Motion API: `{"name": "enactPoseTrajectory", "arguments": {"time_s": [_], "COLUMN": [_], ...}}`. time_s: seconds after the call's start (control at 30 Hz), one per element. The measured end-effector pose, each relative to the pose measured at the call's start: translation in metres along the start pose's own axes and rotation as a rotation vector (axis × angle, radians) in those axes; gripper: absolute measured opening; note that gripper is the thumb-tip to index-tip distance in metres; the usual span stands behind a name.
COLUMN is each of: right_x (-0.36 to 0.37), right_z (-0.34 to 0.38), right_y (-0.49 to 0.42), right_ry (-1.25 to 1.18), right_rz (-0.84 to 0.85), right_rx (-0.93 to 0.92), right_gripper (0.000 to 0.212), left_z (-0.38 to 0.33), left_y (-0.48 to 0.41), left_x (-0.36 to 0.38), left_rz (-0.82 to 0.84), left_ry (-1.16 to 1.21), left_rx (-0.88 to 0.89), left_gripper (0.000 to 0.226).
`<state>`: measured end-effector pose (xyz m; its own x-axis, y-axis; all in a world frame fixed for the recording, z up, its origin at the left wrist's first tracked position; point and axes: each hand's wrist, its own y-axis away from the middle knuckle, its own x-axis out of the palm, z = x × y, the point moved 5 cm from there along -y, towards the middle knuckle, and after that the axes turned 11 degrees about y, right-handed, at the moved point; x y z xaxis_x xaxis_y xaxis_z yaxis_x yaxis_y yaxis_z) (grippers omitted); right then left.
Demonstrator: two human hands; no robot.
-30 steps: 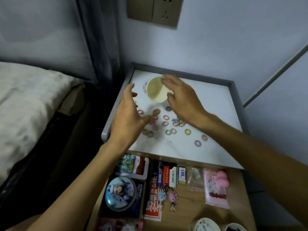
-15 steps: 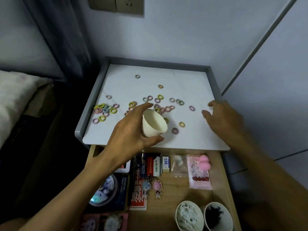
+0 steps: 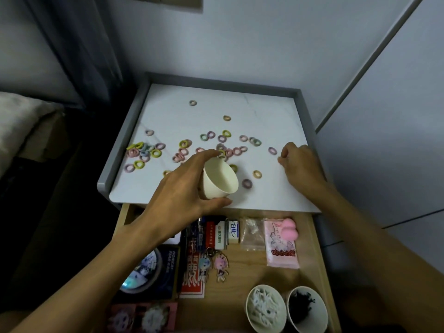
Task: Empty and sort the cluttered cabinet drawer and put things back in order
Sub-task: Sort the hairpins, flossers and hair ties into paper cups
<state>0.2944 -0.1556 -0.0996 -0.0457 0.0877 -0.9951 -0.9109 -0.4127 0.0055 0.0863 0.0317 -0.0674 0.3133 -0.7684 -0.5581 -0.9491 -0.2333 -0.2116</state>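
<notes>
Your left hand (image 3: 180, 198) grips a small cream paper cup (image 3: 219, 180) just above the near edge of the white table (image 3: 240, 104). Your fingers (image 3: 206, 155) are curled over the cup's far side and the thumb is closed under its near side. The cup is plain, with a rolled rim and a narrower base, and its inside looks bare. It is tipped well over. Its long axis runs from the base, tucked against your palm, up and out to the right, so the mouth opens toward your right hand (image 3: 301, 168).

Small coloured rings (image 3: 144, 150) in pink, yellow, green and purple lie scattered across the table beyond and to both sides of your left fingers. The thickest cluster sits well to their left. A few rings touch or nearly touch the fingertip over the rim.

Your right hand rests on the table near its right edge, knuckles up, fingers curled with their tips drawn together. One purple ring (image 3: 272, 150) lies just beside those tips. Whether they pinch anything cannot be told.

Below your wrists the wooden drawer (image 3: 240, 275) stands open, holding a pink packet (image 3: 281, 248), two keychain figures (image 3: 213, 265) and two more cups (image 3: 265, 308), one filled with white bits and one with dark bits.
</notes>
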Motion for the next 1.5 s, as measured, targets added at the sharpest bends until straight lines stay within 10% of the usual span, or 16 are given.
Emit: {"name": "enactPoseTrajectory", "arguments": {"time_s": [0.33, 0.63, 1.37, 1.5], "right_x": [-0.012, -0.064, -0.01, -0.043], "right_z": [0.016, 0.035, 0.014, 0.049], "right_y": [0.004, 0.003, -0.005, 0.018], "right_ry": [0.217, -0.264, 0.039, -0.357], "right_rz": [0.02, -0.167, 0.168, 0.251], "right_rx": [-0.054, -0.073, -0.05, -0.151], "right_gripper": [0.013, 0.014, 0.014, 0.015], "left_z": [0.003, 0.005, 0.004, 0.003], "left_y": [0.0, -0.001, 0.003, 0.003], "left_x": [0.007, 0.014, 0.016, 0.018], "left_rz": [0.004, 0.037, 0.068, 0.056], "left_ry": [0.179, 0.146, 0.133, 0.163], "left_rx": [-0.098, -0.12, -0.123, -0.137], "left_gripper": [0.079, 0.084, 0.09, 0.093]}}
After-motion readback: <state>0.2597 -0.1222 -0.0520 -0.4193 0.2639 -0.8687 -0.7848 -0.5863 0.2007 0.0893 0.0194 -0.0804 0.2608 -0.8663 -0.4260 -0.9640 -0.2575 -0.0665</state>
